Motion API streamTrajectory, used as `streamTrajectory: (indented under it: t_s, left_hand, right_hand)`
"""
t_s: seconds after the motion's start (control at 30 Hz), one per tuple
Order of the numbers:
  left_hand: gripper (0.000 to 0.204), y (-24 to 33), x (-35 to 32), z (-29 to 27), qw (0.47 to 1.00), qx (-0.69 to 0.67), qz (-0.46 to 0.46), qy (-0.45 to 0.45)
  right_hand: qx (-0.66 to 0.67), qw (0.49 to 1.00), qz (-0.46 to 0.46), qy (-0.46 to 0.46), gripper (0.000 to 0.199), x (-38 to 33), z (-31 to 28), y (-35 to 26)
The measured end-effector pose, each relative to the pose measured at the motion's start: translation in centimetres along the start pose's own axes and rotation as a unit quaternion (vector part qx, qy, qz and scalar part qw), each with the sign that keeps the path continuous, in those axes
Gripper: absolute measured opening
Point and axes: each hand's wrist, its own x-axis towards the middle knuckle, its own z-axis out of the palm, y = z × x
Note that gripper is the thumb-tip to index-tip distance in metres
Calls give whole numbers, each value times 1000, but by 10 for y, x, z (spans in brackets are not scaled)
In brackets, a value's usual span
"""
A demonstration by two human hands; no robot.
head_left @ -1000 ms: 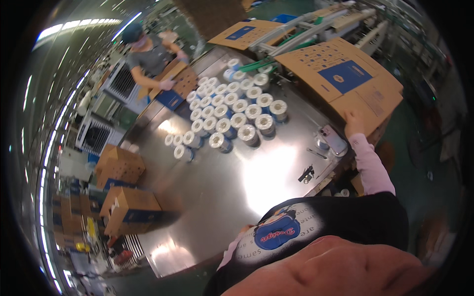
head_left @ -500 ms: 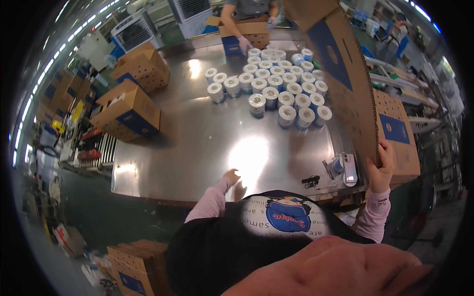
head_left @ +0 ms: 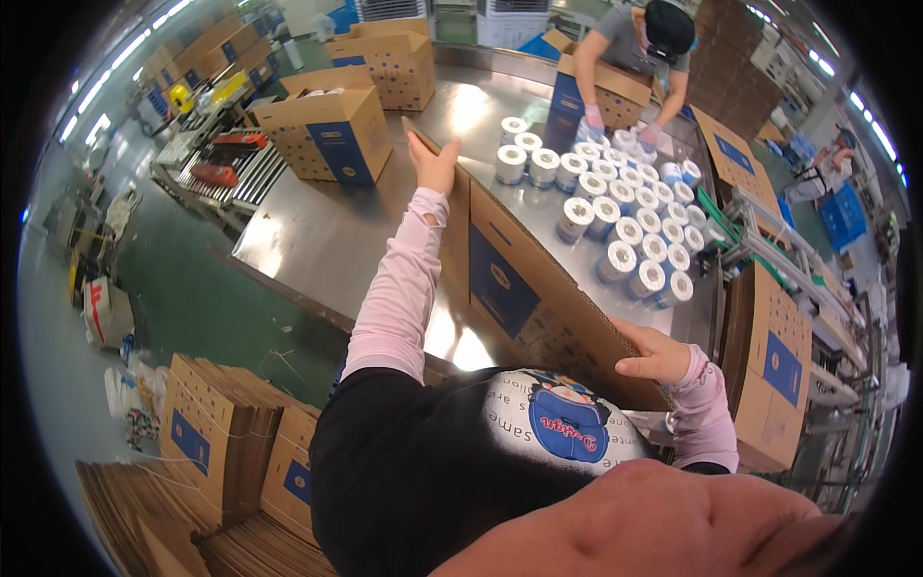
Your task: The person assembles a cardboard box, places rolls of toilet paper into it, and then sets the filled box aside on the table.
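While you hold the flattened cardboard box (head_left: pixel 524 288) up at frame centre, your left hand (head_left: pixel 435 163) grips its far upper corner, fingers wrapped over the edge, and your right hand (head_left: pixel 659 354) clamps the near lower edge, thumb on top. Hands at opposite ends keep the long flat panel steady and tilted over the steel table (head_left: pixel 327 231); that spread looks chosen so the carton doesn't fold or sag.

Right of the carton, a block of white tape rolls (head_left: pixel 630 216) stands on end and fills the upper-right part of the table, close to the carton's far side, so there is little room there. Two made-up cartons (head_left: pixel 332 130) sit at upper left of the table. A co-worker (head_left: pixel 639 48) at top centre leans over another open box (head_left: pixel 601 91), gloved hands by the rolls. Stacks of flat cartons (head_left: pixel 231 452) lie at lower left on the floor, and an upright carton (head_left: pixel 774 365) stands at right beside a conveyor rail.
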Motion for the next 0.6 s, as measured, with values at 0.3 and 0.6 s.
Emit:
streamTrajectory:
  t_s: [0.3, 0.6]
  left_hand:
    - [94, 18, -19, -31, 989, -115, -57, -70]
    - [95, 110, 3, -57, 792, 63, -145, -590]
  right_hand:
    - [-60, 978, -8, 199, 82, -21, -31, -4]
    - [-38, 878, 76, 471, 30, -65, -100, 56]
